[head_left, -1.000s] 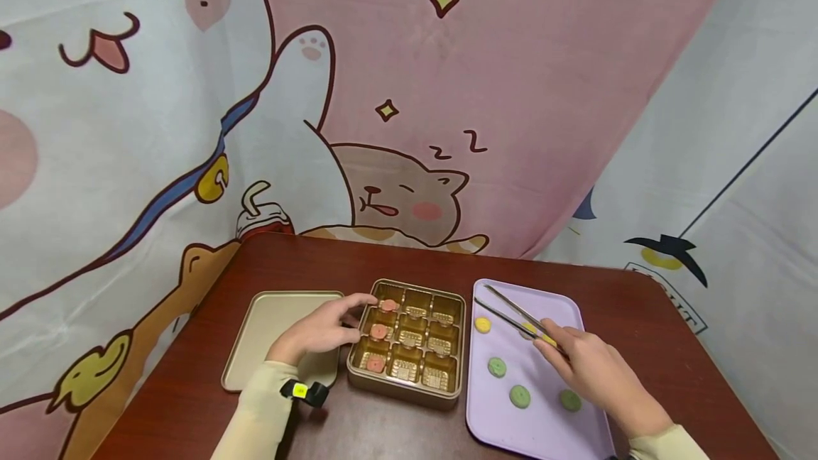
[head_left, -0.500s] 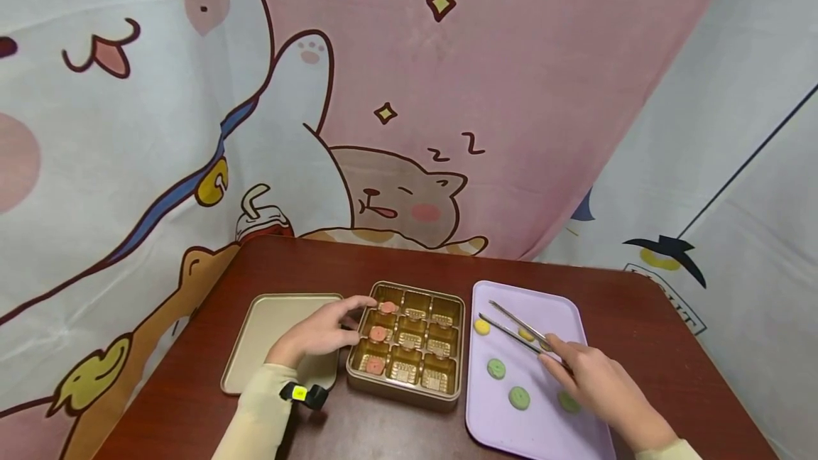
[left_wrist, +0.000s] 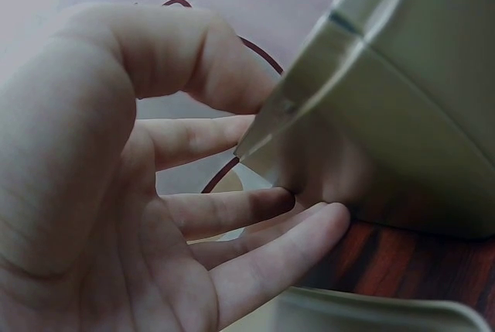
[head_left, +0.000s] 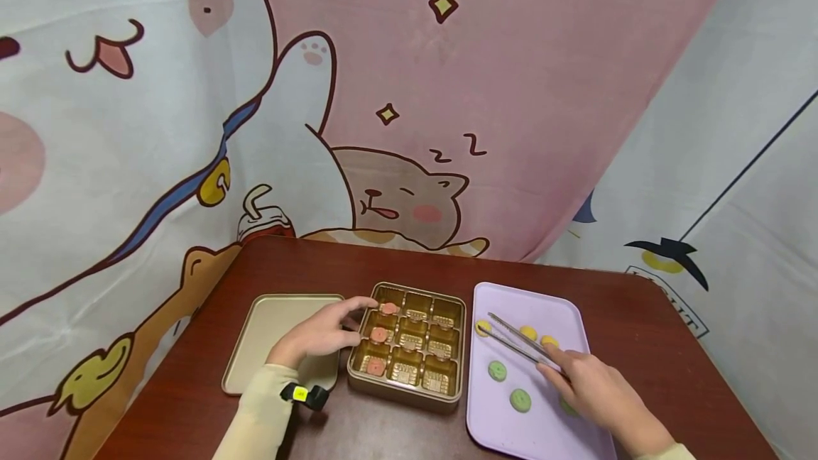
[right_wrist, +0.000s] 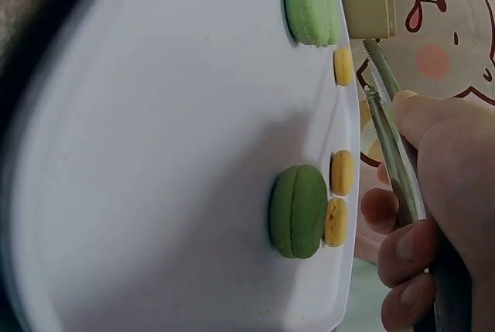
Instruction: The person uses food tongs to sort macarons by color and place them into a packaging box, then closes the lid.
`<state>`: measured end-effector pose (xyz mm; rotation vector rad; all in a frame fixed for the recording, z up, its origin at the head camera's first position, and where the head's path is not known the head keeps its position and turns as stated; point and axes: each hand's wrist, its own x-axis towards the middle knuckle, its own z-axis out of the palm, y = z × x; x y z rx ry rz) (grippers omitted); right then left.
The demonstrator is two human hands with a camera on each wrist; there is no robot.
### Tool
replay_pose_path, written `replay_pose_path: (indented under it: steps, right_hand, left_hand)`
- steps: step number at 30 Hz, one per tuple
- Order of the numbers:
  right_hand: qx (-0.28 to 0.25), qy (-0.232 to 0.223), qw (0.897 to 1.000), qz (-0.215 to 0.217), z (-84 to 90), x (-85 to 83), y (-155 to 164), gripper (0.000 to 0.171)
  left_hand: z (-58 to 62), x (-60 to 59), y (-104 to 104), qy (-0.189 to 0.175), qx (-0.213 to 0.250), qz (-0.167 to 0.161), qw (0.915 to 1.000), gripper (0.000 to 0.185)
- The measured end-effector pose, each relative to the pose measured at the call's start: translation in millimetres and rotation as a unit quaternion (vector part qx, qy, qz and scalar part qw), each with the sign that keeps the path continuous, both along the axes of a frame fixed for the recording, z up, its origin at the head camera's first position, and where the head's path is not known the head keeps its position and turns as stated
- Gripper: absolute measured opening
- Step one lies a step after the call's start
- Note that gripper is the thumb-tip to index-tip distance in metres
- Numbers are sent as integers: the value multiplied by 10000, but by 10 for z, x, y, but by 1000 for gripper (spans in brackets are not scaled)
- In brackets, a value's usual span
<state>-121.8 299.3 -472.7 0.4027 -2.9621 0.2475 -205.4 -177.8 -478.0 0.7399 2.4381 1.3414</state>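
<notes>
Right hand (head_left: 597, 389) pinches metal tongs (head_left: 514, 338), tips right at a yellow macaron (head_left: 483, 327) on the lilac tray (head_left: 569, 304). Left hand (head_left: 319, 332), fingers spread and relaxed, rests against the gold compartment tin (head_left: 406, 397), its lid (head_left: 268, 318) just beside on the bench (head_left: 307, 261).

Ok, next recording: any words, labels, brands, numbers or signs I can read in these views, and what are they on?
"z z": two dark sleep marks printed on the pink cartoon backdrop, above the sleeping cat.
Dark lettering on the white cloth at the table's far right corner: cut off and too small to read.
Embossed patterns in the gold tin's compartments: too small to read.
Yellow tag on the left wrist's band: too small to read.
Nothing else readable.
</notes>
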Motion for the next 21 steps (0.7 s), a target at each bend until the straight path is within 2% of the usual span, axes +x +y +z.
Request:
replay_pose_path:
  steps: [5,9,21]
  right_hand:
    - [129,-414,9990,-114,3,-16,-10,50]
    - [210,-546,9982,-156,-2,-22,-10,51]
    - [305,-154,9994,107,-61,-48,-16,44]
  left_hand:
    - [12,6,-1,28,-44,7,10000,65]
    - [6,6,-10,55,-52,-1,10000,65]
    - [-1,6,-3,-80,16,34,10000,66]
